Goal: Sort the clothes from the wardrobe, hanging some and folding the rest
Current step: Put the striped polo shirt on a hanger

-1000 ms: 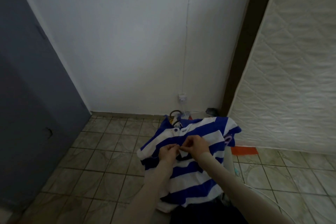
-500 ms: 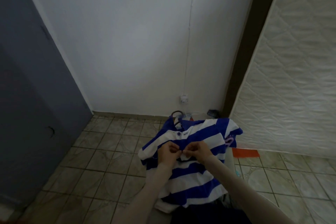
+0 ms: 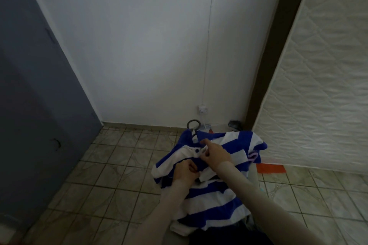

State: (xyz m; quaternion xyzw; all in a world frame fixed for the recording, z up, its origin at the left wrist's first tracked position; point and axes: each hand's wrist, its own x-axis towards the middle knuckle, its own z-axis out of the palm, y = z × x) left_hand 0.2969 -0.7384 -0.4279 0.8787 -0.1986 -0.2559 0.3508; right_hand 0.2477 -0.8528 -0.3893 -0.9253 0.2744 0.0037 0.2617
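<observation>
A grey wardrobe door fills the left side of the room, standing beside a white wall above a tiled floor. Toward the middle, a person's left hand has its fingers curled, pinching the placket fabric of a blue-and-white striped polo shirt that lies spread in front of them, its hem nearest the camera and its collar pointing toward the wall. Just above and right of it, the right hand grips the shirt's white placket near a dark button, thumb raised toward the blue collar. A dark hanger hook sticks out past the collar, close to the foot of the wall, below a small white wall socket. What the shirt rests on cannot be made out. Further right, an orange piece lies on the floor at the base of a white quilted mattress leaning upright along the right side.
</observation>
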